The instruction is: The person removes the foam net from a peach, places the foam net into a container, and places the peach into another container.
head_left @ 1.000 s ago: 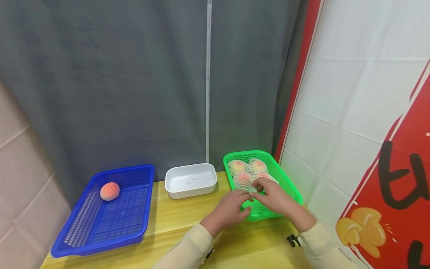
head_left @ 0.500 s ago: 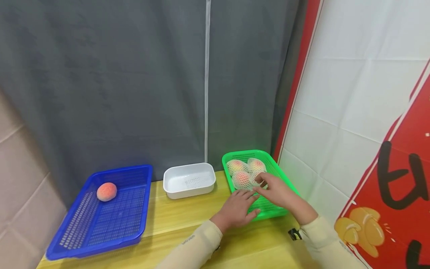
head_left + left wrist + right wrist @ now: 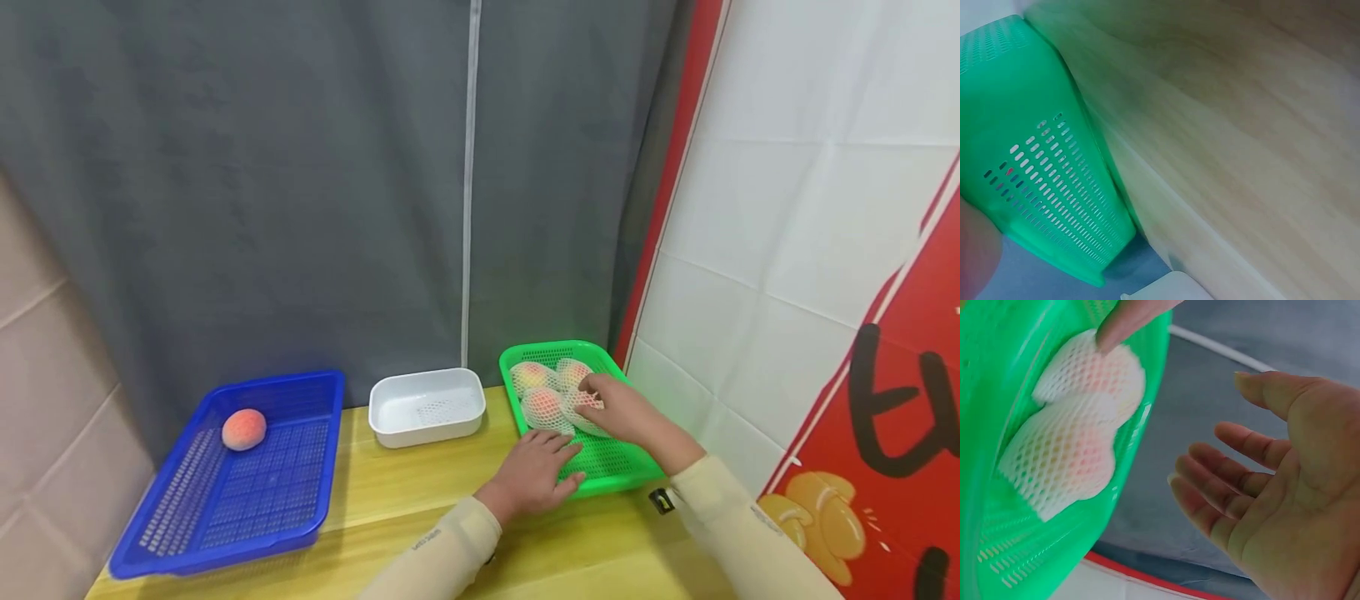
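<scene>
In the head view, several peaches in white foam net sleeves (image 3: 543,407) sit together at the left and back of the green basket (image 3: 603,485). My left hand (image 3: 531,471) reaches over the near rim with its fingers spread, fingertips near the closest peach. The right hand (image 3: 630,412) hovers over the front right netted peach (image 3: 587,417). In the right wrist view the right hand (image 3: 1297,481) has loosely bent fingers and nothing in its grasp, apart from two netted peaches (image 3: 1063,456). One finger of the left hand (image 3: 1132,322) touches a sleeve there.
A bare peach (image 3: 244,429) lies in the blue basket (image 3: 322,492) on the left. Between the baskets stands a white tray (image 3: 381,425) with foam net sleeves (image 3: 442,411) inside. A grey curtain (image 3: 300,208) hangs behind the wooden table (image 3: 390,479).
My hands have moved apart: the right has shifted up and right over the netted peaches, while the left has slid slightly right. The front right peach is more exposed now.
</scene>
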`<state>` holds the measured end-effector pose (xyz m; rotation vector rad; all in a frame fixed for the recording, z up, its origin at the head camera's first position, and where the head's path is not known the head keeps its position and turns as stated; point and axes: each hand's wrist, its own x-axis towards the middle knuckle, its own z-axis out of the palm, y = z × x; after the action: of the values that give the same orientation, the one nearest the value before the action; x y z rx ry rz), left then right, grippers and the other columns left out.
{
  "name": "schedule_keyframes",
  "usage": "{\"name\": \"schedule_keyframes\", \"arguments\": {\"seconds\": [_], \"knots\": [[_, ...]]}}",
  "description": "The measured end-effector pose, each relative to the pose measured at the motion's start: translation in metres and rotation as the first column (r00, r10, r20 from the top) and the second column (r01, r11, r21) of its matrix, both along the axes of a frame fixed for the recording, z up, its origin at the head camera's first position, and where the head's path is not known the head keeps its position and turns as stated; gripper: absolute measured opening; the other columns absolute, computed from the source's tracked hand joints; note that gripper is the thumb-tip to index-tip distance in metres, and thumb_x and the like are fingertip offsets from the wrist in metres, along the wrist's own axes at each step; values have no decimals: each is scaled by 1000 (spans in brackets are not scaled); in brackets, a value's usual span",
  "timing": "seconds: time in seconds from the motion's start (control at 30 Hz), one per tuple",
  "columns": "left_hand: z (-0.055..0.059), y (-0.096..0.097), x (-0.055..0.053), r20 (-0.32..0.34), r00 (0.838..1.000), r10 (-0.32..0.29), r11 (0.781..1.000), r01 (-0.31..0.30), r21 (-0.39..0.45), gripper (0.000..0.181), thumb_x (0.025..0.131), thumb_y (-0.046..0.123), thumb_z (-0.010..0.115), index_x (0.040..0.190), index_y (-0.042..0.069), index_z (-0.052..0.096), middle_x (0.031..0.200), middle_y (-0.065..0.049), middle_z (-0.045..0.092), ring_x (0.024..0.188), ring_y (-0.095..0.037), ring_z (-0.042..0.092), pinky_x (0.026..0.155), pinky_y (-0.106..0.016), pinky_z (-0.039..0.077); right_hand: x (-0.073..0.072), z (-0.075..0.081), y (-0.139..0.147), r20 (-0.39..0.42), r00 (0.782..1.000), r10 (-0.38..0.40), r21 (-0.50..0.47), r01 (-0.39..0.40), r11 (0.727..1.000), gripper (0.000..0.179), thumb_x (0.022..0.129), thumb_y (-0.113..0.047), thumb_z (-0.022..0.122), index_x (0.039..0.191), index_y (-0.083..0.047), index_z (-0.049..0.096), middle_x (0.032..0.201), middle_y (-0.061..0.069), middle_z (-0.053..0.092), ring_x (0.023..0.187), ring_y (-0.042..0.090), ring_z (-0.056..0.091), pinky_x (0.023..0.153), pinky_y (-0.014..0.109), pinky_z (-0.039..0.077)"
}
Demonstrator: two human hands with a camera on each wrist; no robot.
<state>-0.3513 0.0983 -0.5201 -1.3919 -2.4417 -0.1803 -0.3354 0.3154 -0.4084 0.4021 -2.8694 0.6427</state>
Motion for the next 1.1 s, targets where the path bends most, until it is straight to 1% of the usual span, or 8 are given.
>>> {"name": "schedule_keyframes", "arguments": {"seconds": [0.13,0.27,0.5,0.63,0.77,0.83,0.97,1.1], "knots": [[-1,0,0,12,1000,8,1000,-8,3,62,117,57,32,160,23,60,160,0,60,149,-20,53,125,-43,39,-23,-7,10,6,999,-34,89,33,995,53,107,-23,75,143,12,59,141,32,64,129,50,64,106,65,53],[-2,1,0,25,1000,11,1000,-11,3,62,117,58,32,160,23,60,160,2,60,148,-19,53,124,-42,40,-42,-15,21,52,996,-79,137,71,988,67,105,-27,77,152,14,51,153,37,55,138,55,56,112,67,49],[-2,1,1,18,1000,17,1000,-17,3,61,117,58,33,160,24,60,157,5,62,145,-18,55,122,-42,42,-65,-23,28,119,990,-77,207,51,977,77,99,-34,84,154,10,52,152,37,54,138,55,55,111,67,50],[-4,1,0,12,1000,22,1000,-22,-3,62,117,59,31,160,25,59,157,6,62,145,-17,54,121,-42,42,-74,-26,28,187,978,-94,258,43,965,78,98,-36,86,155,5,53,155,39,51,141,55,54,111,66,50],[-5,1,-1,13,1000,27,1000,-27,-4,63,117,59,30,161,25,58,157,6,62,146,-17,53,121,-43,42,-80,-28,26,241,965,-100,279,30,960,77,96,-36,88,154,2,53,151,38,52,135,52,58,107,65,53],[-5,1,-1,12,1000,28,1000,-28,-2,62,117,59,30,161,26,58,157,6,62,145,-17,54,121,-43,43,-81,-28,24,253,962,-100,285,24,958,76,95,-35,89,153,2,54,148,37,53,134,52,58,106,65,53],[-4,2,-2,11,1000,23,1000,-23,3,62,117,59,30,160,26,59,155,7,63,144,-17,54,119,-42,43,-83,-30,21,265,959,-100,298,17,954,75,93,-32,90,150,3,56,145,36,56,139,55,53,109,67,50],[-6,3,-2,11,1000,25,1000,-25,8,62,116,59,30,160,27,60,154,6,63,143,-17,54,119,-42,44,-87,-35,20,286,952,-113,320,16,947,77,94,-33,90,152,4,54,151,40,52,145,59,47,113,69,47]]}}
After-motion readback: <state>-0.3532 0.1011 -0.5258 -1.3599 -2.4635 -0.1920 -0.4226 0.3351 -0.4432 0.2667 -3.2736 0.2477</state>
